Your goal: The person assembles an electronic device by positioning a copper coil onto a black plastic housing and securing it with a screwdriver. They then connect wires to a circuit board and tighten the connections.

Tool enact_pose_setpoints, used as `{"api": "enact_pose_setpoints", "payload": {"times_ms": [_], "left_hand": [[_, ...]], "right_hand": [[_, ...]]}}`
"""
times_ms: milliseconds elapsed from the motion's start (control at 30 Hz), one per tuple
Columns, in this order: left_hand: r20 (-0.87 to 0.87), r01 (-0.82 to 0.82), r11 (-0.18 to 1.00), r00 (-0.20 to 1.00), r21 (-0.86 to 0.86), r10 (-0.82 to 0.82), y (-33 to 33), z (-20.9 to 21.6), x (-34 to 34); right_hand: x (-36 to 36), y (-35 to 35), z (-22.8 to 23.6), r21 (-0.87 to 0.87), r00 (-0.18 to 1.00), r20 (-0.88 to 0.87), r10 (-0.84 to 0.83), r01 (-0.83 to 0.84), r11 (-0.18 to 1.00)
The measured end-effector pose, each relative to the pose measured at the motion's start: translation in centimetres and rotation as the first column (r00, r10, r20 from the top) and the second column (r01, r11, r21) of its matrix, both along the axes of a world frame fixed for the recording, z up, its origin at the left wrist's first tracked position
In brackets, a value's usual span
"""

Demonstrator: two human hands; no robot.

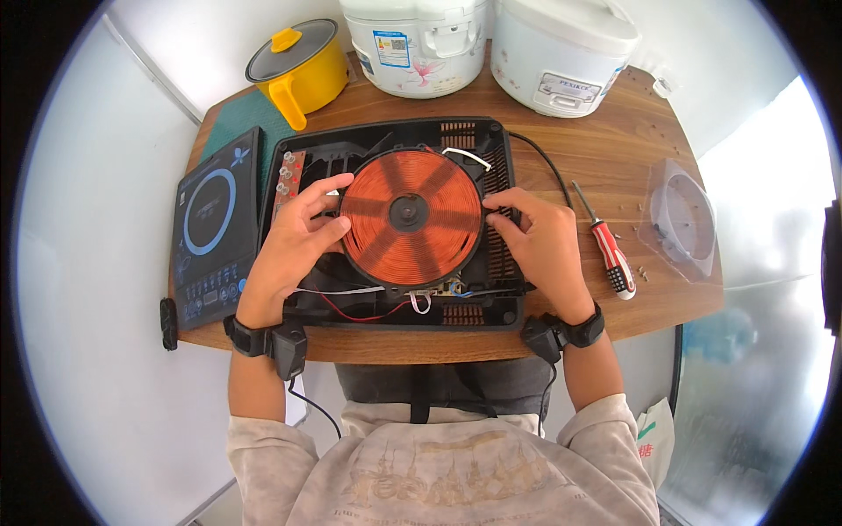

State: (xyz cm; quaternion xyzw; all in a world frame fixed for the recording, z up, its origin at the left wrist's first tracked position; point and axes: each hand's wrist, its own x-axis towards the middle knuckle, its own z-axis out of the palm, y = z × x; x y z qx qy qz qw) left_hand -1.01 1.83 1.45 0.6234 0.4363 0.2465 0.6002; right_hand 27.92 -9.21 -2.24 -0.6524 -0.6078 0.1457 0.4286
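A round copper induction coil [386, 247] with dark radial bars and a black hub lies over the opened black housing of an induction cooker [395, 317]. My left hand [303, 230] grips the coil's left rim, thumb and fingers set apart along it. At the opposite rim, my right hand [537, 241] pinches the edge between thumb and fingers. White and red wires [364, 317] run below the coil, near a partly covered circuit board. At the housing's left side a small strip with buttons [288, 180] shows. What lies under the coil is hidden.
Left of the housing leans the black glass top panel [210, 230]. A red-handled screwdriver [612, 259] lies to the right, among small screws [643, 273] and a clear plastic piece [682, 219]. Behind stand a yellow pot [311, 79] and two white rice cookers [421, 66].
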Motion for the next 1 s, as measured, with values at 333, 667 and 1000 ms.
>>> {"api": "enact_pose_setpoints", "payload": {"times_ms": [333,667,1000], "left_hand": [[0.185,-0.041,0.986,0.98,-0.161,0.071,-1.0,-0.2,0.8],[0.179,0.045,0.965,0.984,-0.26,0.003,-1.5,-0.6,0.3],[0.301,-0.042,0.945,0.943,-0.323,0.144,-1.4,-2.5,1.3]], "right_hand": [[0.8,-0.1,0.6,-0.072,0.975,-0.22,0.028,-0.045,0.996],[0.2,0.3,-0.3,-0.017,0.994,-0.088,-0.058,0.057,0.998],[0.2,0.1,-0.3,0.082,1.0,-0.013,0.001,0.0,0.997]]}}
